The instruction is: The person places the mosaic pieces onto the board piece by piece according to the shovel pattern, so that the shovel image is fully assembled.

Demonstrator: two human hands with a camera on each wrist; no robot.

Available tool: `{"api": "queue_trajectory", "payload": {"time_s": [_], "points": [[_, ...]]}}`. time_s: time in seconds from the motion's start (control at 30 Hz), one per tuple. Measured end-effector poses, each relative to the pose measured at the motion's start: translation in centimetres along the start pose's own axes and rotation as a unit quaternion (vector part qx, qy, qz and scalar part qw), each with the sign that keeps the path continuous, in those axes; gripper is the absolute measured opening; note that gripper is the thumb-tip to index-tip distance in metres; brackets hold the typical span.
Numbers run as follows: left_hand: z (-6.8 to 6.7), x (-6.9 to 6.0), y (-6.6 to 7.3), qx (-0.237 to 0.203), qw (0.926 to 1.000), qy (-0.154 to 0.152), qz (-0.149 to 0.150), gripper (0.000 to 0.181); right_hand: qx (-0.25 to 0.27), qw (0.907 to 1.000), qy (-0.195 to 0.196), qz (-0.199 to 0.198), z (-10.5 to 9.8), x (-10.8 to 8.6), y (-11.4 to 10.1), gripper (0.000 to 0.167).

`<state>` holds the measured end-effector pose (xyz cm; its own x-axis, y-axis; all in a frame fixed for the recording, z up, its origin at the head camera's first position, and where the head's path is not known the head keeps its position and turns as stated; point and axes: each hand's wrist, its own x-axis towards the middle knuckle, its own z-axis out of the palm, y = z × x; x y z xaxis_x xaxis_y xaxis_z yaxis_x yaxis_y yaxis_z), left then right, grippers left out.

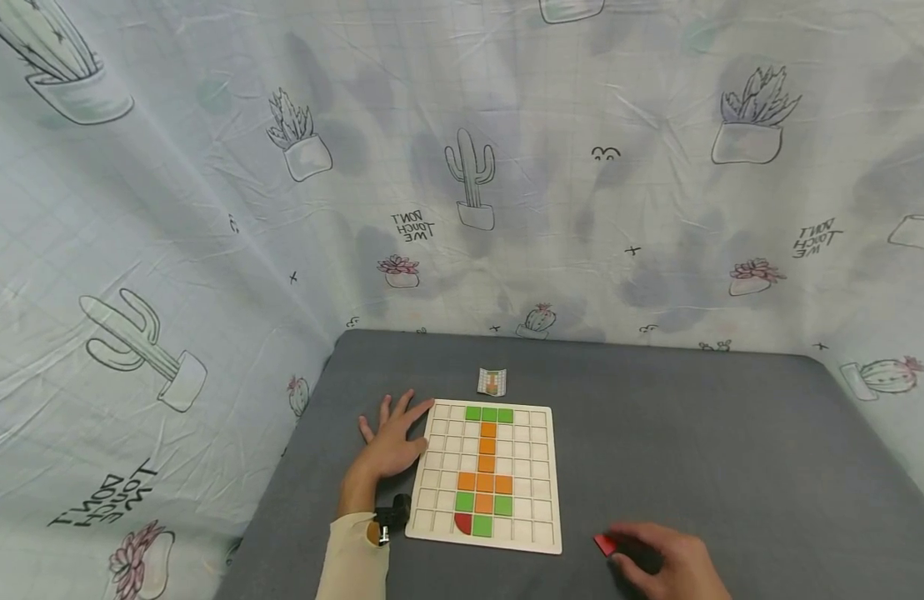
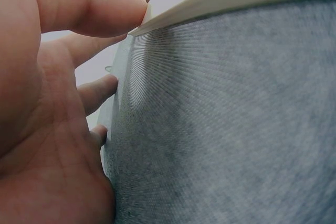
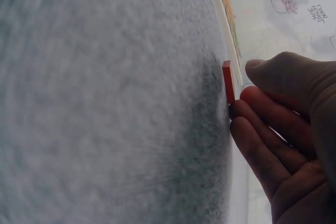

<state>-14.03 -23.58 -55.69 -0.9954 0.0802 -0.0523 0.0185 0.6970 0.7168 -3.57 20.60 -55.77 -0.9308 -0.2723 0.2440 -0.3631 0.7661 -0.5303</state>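
A pale wooden grid board (image 1: 532, 492) lies on the grey table, with green, orange and red pieces in its squares. My left hand (image 1: 390, 446) is at the board's left side, fingers spread, with the thumb against its edge and the index finger at the far left corner. In the left wrist view the thumb (image 2: 113, 11) touches the board's rim (image 2: 210, 6). To the right of the board, my right hand (image 1: 667, 558) is at a small red piece (image 1: 605, 545). In the right wrist view the fingertips are by the lower end of the red piece (image 3: 229, 82); the thumb stays apart.
A small printed card (image 1: 492, 382) lies just beyond the board. Grey cloth covers the table (image 1: 694, 442). Behind and at the sides hangs pale fabric (image 1: 566, 192) with printed cacti. A dark device (image 1: 392, 512) is strapped to the left wrist.
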Motion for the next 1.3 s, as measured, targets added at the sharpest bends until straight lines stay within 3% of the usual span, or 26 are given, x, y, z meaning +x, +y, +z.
{"api": "queue_trajectory", "payload": {"time_s": [0.13, 0.43, 0.63, 0.73, 0.87, 0.93, 1.13, 1.3], "points": [[0.0, 0.0, 0.0, -0.001, 1.0, -0.001, 0.001, 0.069, 0.022, 0.9991, -0.036, -0.009, 0.0, -0.1, 0.1, 0.029], [0.1, -0.1, -0.1, 0.003, 1.0, 0.002, 0.003, 0.069, 0.082, 0.9888, -0.062, -0.109, 0.3, 0.5, 0.5, 0.026], [0.1, 0.0, -0.2, 0.0, 1.0, -0.001, 0.001, 0.068, 0.05, 0.986, -0.036, -0.155, 0.5, 1.7, 0.3, 0.032], [0.1, 0.1, -0.2, -0.005, 1.0, 0.001, 0.002, 0.068, 0.052, 0.9819, -0.05, -0.175, 0.7, 2.4, 0.1, 0.035], [0.0, 0.1, -0.2, -0.008, 1.0, -0.001, 0.003, 0.069, 0.082, 0.9768, -0.115, -0.161, 0.7, 3.1, -0.1, 0.032], [0.0, 0.0, -0.2, -0.006, 1.0, -0.003, 0.002, 0.069, 0.083, 0.9758, -0.124, -0.159, 0.8, 3.2, -0.1, 0.031], [0.1, -0.1, -0.1, -0.004, 1.0, -0.002, 0.002, 0.069, 0.072, 0.9756, -0.09, -0.187, 0.6, 2.8, 0.4, 0.032], [0.1, 0.0, -0.2, -0.004, 1.0, -0.002, 0.001, 0.069, 0.074, 0.9786, -0.093, -0.168, 0.2, 1.8, 1.1, 0.029]]}}
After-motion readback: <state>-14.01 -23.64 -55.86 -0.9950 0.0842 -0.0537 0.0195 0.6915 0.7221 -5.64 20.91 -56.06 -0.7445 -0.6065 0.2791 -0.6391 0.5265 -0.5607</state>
